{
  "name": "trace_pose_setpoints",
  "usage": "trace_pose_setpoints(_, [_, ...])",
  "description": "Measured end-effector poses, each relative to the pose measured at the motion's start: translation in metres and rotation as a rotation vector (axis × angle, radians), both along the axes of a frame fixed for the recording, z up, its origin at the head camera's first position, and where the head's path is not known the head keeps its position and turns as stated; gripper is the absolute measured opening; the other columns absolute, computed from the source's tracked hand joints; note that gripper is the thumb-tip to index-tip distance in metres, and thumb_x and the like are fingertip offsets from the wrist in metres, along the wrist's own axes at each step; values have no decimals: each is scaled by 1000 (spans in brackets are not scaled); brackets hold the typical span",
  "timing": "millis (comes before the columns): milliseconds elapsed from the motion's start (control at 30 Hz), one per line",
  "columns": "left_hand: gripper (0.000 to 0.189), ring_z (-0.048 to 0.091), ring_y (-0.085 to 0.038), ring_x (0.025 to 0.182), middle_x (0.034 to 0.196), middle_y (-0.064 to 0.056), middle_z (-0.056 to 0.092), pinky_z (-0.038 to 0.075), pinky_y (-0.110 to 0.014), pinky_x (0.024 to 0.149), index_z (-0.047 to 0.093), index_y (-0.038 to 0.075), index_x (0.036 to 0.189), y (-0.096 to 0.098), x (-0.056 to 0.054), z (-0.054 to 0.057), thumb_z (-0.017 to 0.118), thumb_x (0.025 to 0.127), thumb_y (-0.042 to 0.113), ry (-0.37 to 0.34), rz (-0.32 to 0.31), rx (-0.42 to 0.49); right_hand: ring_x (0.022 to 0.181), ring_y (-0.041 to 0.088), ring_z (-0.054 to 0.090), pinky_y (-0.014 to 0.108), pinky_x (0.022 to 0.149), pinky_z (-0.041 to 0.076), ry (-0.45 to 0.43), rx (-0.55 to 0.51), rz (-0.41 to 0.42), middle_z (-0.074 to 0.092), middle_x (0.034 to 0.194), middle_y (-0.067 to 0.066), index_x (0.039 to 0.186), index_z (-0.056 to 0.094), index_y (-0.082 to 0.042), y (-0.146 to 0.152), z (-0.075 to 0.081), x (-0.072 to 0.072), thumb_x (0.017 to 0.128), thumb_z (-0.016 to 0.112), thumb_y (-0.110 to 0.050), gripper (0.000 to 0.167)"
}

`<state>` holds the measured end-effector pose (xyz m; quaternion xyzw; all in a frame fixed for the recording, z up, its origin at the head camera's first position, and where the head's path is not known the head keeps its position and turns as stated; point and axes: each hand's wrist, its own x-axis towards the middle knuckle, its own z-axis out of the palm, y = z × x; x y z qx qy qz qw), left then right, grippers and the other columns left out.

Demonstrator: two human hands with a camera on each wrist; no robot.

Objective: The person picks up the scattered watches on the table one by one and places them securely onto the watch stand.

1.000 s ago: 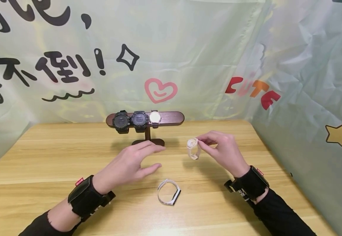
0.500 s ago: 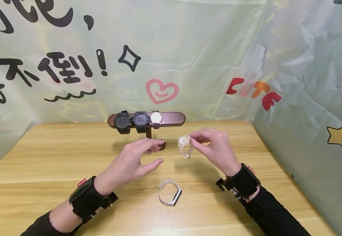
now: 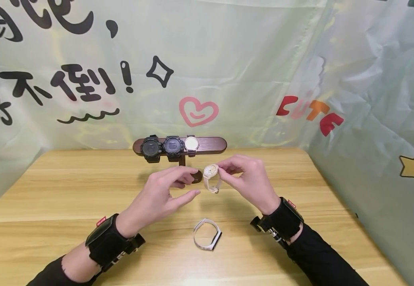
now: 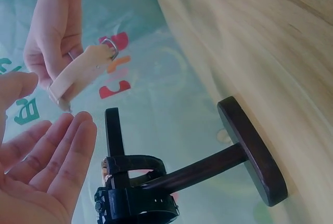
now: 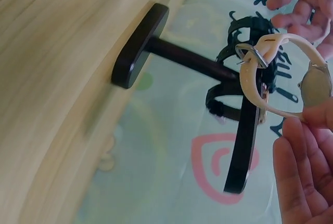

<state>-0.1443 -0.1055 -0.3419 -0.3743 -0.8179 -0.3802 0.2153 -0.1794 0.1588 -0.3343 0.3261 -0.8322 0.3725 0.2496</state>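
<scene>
My right hand [image 3: 244,176] pinches a pale cream wristwatch [image 3: 211,171] between thumb and fingertips, held above the table with its strap buckled into a loop. In the right wrist view the watch's strap [image 5: 250,86] and metal buckle show clearly. My left hand [image 3: 164,188] is just left of the watch, fingers relaxed and thumb apart, holding nothing; in the left wrist view its palm [image 4: 39,182] faces the watch. Behind both hands stands a dark wooden watch stand [image 3: 212,145] bearing two black watches [image 3: 151,147] and a round pale-faced watch [image 3: 191,143]. My left fingertips partly cover its base.
A white fitness band [image 3: 207,235] lies looped on the wooden table [image 3: 149,254], nearer me than the hands. A printed cloth [image 3: 242,59] hangs behind the table and along its right side.
My right hand has carried the cream watch leftward, closer to my left hand. The left hand's fingers have bent slightly and its thumb has risen a little. The view has shifted slightly.
</scene>
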Motion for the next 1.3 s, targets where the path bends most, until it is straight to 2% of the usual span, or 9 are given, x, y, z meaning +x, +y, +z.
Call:
trace_pose_setpoints(367, [35,76,-10,88,97,-4,80,65,-19,76,73,8,123,-1,0,6,87,92,16,-45,49,46,76,9,75,25,74,66,-5,-28,52,80,89,3,97,83,-9,-25,6,-1,94,80,-5,6])
trace_pose_setpoints(600, [36,77,-11,83,94,-2,79,64,-18,73,72,8,122,-6,-2,11,89,89,11,-23,72,59,74,7,74,24,71,66,-7,-69,83,79,87,0,94,82,-9,-35,7,-2,92,82,-2,8])
trace_pose_setpoints(767, [35,78,-11,83,99,-5,81,65,-19,72,72,5,122,-10,-3,14,86,89,5,-13,85,64,74,8,74,26,69,66,-29,-85,122,79,88,0,96,82,-8,-41,8,-3,91,83,-2,8])
trace_pose_setpoints(1067, [29,78,-14,86,107,-9,78,65,-20,72,75,1,118,-14,-4,16,74,90,-7,27,92,81,80,8,76,24,73,66,-98,-37,143,82,96,2,104,81,-8,-43,6,-2,92,84,-7,12])
trace_pose_setpoints(1300, [27,77,-12,84,106,-8,78,66,-23,71,76,2,118,-18,-3,19,73,92,-5,35,92,66,83,6,77,24,72,65,-114,31,170,83,99,0,111,82,-10,-44,6,-3,94,84,-14,17])
